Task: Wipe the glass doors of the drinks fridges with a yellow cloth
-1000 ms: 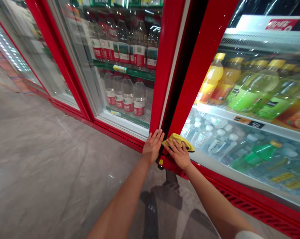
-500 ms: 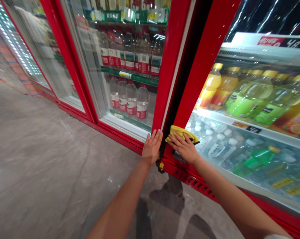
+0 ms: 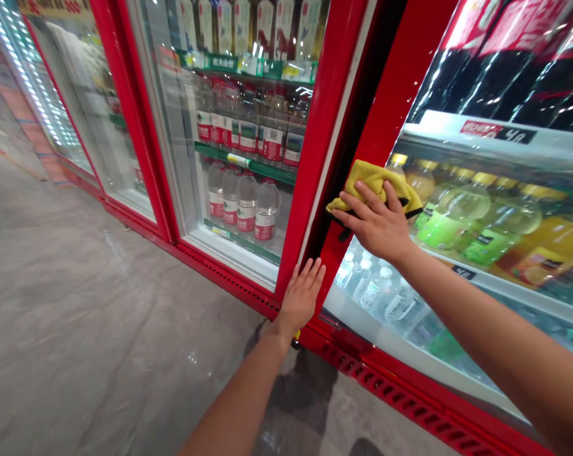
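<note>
My right hand (image 3: pixel 381 225) holds a folded yellow cloth (image 3: pixel 374 176) with dark edging, its fingers spread across it. The cloth lies against the red door frame (image 3: pixel 391 107) of the right-hand drinks fridge and laps over the glass edge. Lower down, my left hand (image 3: pixel 302 296) has its fingers stretched out, with nothing in it. It rests at the bottom corner of the left fridge's red frame (image 3: pixel 302 202), by the dark gap between the two fridges.
Behind the left glass stand water bottles (image 3: pixel 247 202) with red and white labels. The right fridge holds yellow-capped juice bottles (image 3: pixel 476 202) and clear water bottles (image 3: pixel 402 310). Red vented base panels (image 3: pixel 385 380) run along the grey floor (image 3: pixel 125 329).
My right hand has slid the yellow cloth up along the right fridge's frame. My left hand stays low near the gap. The view has tilted up a little.
</note>
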Tool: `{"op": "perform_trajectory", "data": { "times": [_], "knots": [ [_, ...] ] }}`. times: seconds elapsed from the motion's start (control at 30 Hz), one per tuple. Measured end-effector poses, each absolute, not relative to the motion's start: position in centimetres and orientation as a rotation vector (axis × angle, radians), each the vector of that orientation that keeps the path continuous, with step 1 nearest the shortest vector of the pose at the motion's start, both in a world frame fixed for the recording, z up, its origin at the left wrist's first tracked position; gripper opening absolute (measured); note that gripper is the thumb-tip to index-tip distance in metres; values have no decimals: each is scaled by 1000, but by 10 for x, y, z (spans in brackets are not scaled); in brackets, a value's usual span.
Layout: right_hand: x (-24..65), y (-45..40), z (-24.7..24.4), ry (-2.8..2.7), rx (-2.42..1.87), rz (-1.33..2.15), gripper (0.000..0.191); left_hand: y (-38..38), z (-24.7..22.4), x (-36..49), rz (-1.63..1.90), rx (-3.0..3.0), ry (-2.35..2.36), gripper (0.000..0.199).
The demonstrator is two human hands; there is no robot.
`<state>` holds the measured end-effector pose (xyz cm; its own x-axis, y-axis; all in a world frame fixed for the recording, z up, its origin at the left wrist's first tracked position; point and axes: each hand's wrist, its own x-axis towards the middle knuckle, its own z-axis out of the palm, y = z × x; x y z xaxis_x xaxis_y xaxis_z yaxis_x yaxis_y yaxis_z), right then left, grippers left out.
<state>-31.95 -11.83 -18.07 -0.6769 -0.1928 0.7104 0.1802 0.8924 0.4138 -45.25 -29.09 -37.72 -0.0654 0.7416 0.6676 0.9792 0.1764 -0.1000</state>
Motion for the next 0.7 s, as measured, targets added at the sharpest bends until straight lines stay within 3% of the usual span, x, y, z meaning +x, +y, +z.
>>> {"op": "perform_trajectory", "data": {
  "times": [0.17,0.47,0.57,0.7],
  "knots": [
    [-324,-117,-151,-2129,11,-598,39,-262,-357,-435,-544,-1536,-1825,70],
    [-314,-117,-184,-2328,164,-719,45,-252,-357,-418,-513,-1404,-1820,72],
    [-313,-108,-148,-2257,189,-740,43,-251,-344,-416,-535,-1349,-1806,73],
    [-316,-100,-54,-2085,101,-745,38,-245,-312,-416,-514,-1332,-1753,70]
  ]
}}
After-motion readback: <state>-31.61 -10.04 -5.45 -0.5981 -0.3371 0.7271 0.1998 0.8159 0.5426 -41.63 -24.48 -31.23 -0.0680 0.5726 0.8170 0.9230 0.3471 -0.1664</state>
